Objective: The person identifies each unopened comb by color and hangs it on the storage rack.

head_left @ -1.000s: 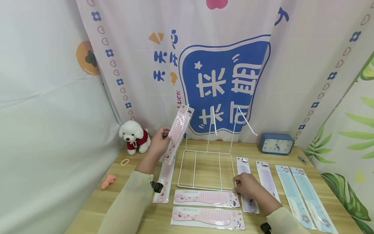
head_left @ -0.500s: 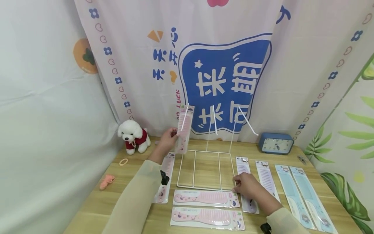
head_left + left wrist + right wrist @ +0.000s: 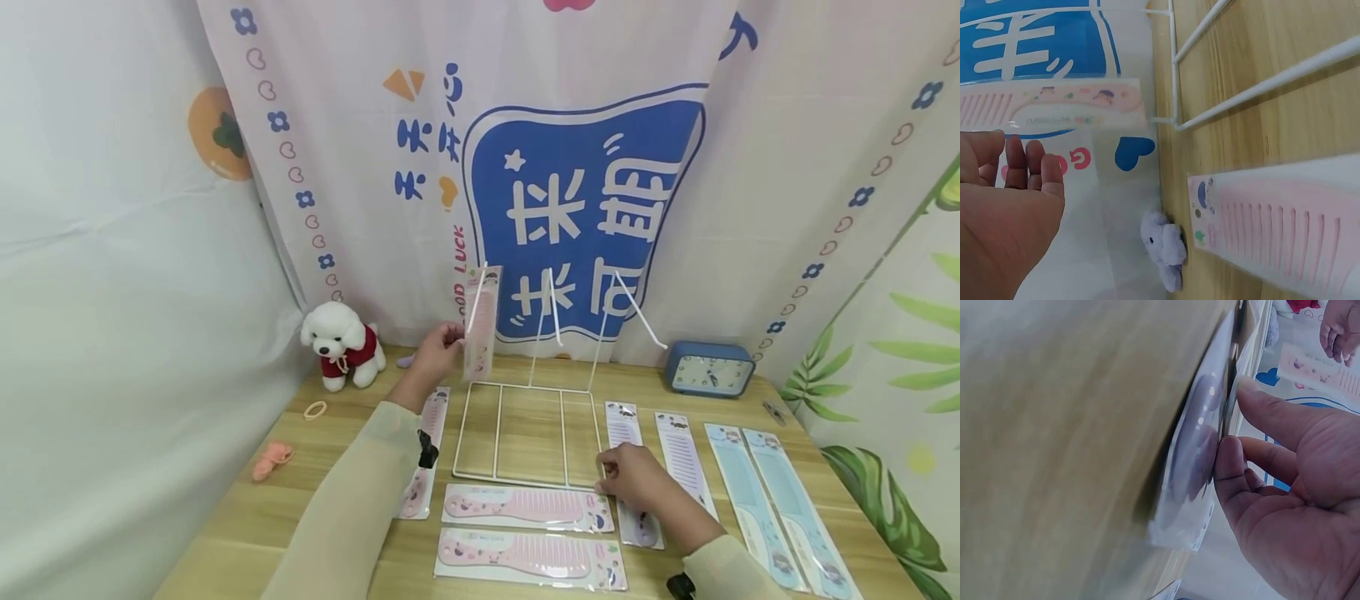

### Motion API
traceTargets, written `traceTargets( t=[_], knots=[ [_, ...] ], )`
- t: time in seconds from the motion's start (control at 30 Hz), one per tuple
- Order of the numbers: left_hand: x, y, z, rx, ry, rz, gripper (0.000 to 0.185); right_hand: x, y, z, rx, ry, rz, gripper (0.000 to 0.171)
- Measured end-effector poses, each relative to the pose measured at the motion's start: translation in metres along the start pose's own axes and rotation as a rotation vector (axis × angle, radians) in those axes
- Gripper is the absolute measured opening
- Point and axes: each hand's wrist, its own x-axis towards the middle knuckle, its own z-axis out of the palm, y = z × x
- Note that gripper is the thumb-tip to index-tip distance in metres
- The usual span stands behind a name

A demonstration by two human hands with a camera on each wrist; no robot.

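Observation:
A packaged pink comb (image 3: 486, 323) hangs upright on the left hook of the white wire rack (image 3: 566, 433). Beside the lower half of its package is my left hand (image 3: 437, 360), fingers loosely bent. In the left wrist view, the thumb tip lies right at the package (image 3: 1100, 115) edge and the other fingers curl below it with nothing in them. My right hand (image 3: 636, 477) pinches the front right corner of the rack base between thumb and fingers. Under that hand lies a packaged purple comb (image 3: 622, 425), partly covered. The rack's middle and right hooks (image 3: 642, 310) carry nothing.
Packaged pink combs (image 3: 525, 505) lie before the rack, another (image 3: 435, 417) to its left. A second purple comb (image 3: 681, 450) and blue ones (image 3: 795, 500) lie right. A toy dog (image 3: 337, 343), hair ties (image 3: 272, 458) and a clock (image 3: 710, 369) stand around the table.
My left hand has carried the tilted pink comb package onto the left hook, where it straightened and now hangs. The fingers have loosened from it. My right hand stays on the rack corner.

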Motion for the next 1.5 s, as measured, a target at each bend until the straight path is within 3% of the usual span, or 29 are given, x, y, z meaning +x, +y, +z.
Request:
traceTargets(
  t=[0.13, 0.23, 0.33, 0.47, 0.57, 0.73, 0.9, 0.97, 1.07, 1.2, 1.37, 1.5],
  knots=[
    [-0.009, -0.003, -0.007, 0.075, 0.009, 0.013, 0.024, 0.000, -0.001, -0.001, -0.002, -0.011, 0.008, 0.031],
    [-0.026, -0.008, -0.018, 0.269, 0.022, -0.006, 0.026, -0.002, -0.001, -0.003, -0.005, -0.017, 0.016, 0.022],
    [-0.049, -0.015, -0.023, 0.530, -0.011, -0.073, 0.045, -0.004, 0.001, -0.008, -0.012, -0.011, 0.030, 0.021],
    [-0.076, -0.030, -0.013, 0.777, -0.097, -0.171, 0.081, -0.006, 0.005, -0.015, -0.023, -0.003, 0.045, 0.022],
    [-0.096, -0.037, -0.001, 0.832, -0.114, -0.227, 0.092, -0.007, 0.008, -0.017, -0.017, -0.010, 0.048, 0.019],
    [-0.120, -0.044, 0.005, 0.872, -0.091, -0.232, 0.082, -0.007, 0.009, -0.013, -0.010, 0.002, 0.022, 0.030],
    [-0.125, -0.053, -0.013, 0.907, -0.078, -0.189, 0.052, -0.006, 0.008, -0.010, -0.005, 0.007, 0.005, 0.038],
    [-0.125, -0.054, -0.022, 0.902, -0.090, -0.201, 0.050, -0.005, 0.007, -0.010, -0.005, 0.008, 0.002, 0.037],
    [-0.125, -0.055, -0.032, 0.842, -0.129, -0.266, 0.059, -0.005, 0.006, -0.009, -0.006, 0.007, 0.008, 0.037],
    [-0.127, -0.061, -0.042, 0.702, -0.134, -0.345, 0.070, -0.003, 0.004, -0.007, -0.002, -0.004, 0.022, 0.035],
    [-0.133, -0.071, -0.056, 0.507, -0.103, -0.323, 0.050, -0.002, -0.001, -0.003, -0.002, -0.017, 0.011, 0.032],
    [-0.136, -0.076, -0.069, 0.452, -0.116, -0.279, 0.034, -0.002, 0.000, -0.001, -0.003, -0.008, -0.005, 0.033]
  ],
)
